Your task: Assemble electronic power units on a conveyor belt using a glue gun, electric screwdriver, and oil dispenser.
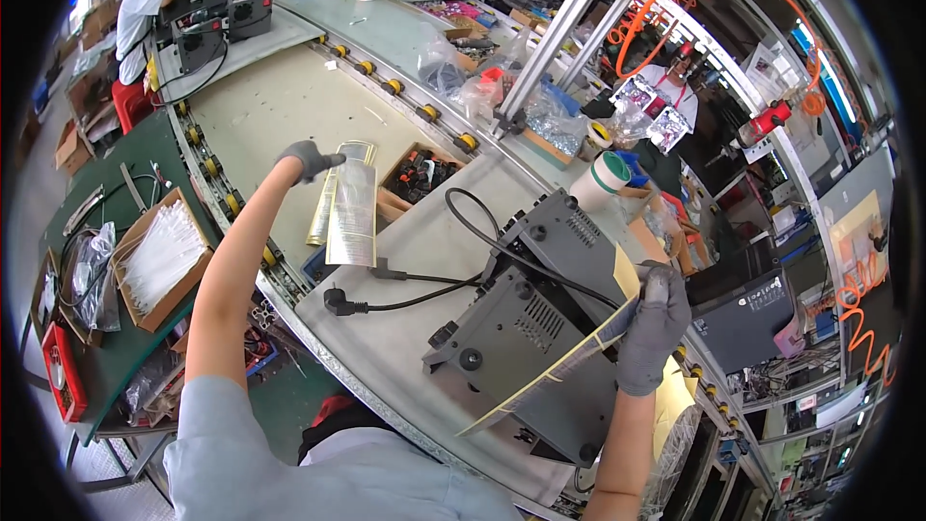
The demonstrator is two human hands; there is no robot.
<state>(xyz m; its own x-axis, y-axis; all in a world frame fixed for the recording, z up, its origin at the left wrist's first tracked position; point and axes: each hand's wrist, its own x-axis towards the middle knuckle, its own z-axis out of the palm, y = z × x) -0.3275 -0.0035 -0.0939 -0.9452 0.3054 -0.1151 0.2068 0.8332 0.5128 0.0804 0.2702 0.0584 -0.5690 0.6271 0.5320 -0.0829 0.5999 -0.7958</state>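
My left hand (307, 162), in a grey glove, reaches over the worktable with a finger stretched to the upper edge of some printed, clear-looking label sheets (352, 212). The sheets overlap and have yellowish edges. At the right my gloved right hand (652, 328) is closed on a long yellow-edged label sheet (550, 376), seen nearly edge-on. That sheet slants across two dark grey metal housings (526, 333) with vent slots and round black feet. A black power cable (415, 277) with a plug (338, 303) runs from them to the left.
Beyond the label sheets sits a cardboard box of black parts (424, 174). A green-and-white tape roll (608, 174) stands behind the housings. Roller tracks (391, 87) edge the table. At left, a box of white ties (164, 256) rests on a green table. Other people work farther off.
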